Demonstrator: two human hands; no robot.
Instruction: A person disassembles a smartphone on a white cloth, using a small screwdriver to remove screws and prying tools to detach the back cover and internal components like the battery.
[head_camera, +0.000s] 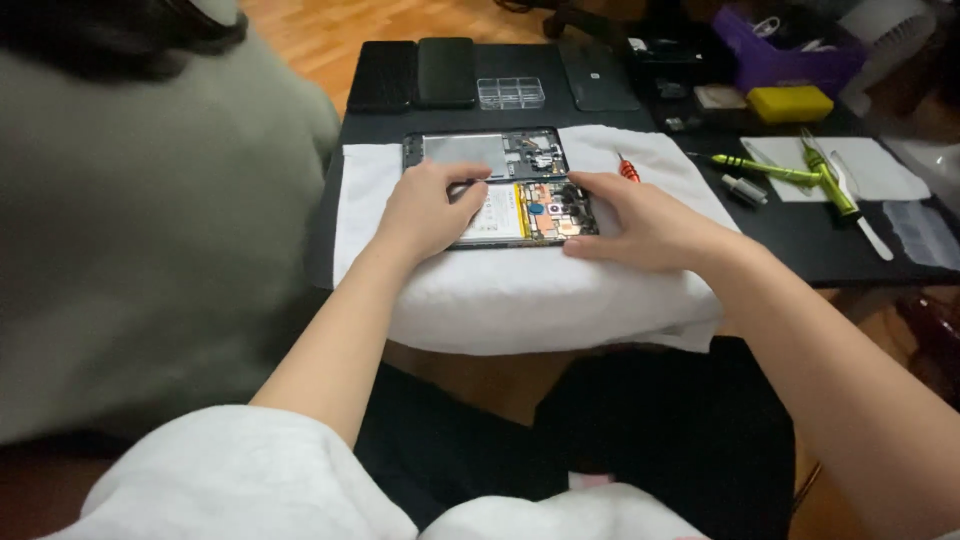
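Note:
An opened smartphone (535, 210) lies on a white towel (520, 290), its battery and circuit board exposed. Just behind it rests a dark inner frame or back cover (485, 152). My left hand (425, 210) rests on the phone's left half, fingers curled over the battery, touching a thin tool. My right hand (640, 220) holds the phone's right edge, thumb along the front. A red-handled screwdriver (627, 168) lies on the towel just behind my right hand.
The black table (800, 230) carries green-handled screwdrivers (800, 172), a white mat (870, 165), a small clear compartment box (511, 93), two dark phones (415, 73), a back cover (597, 78), a yellow block (790, 103) and a purple bin (785, 50). Grey upholstery (150, 230) stands left.

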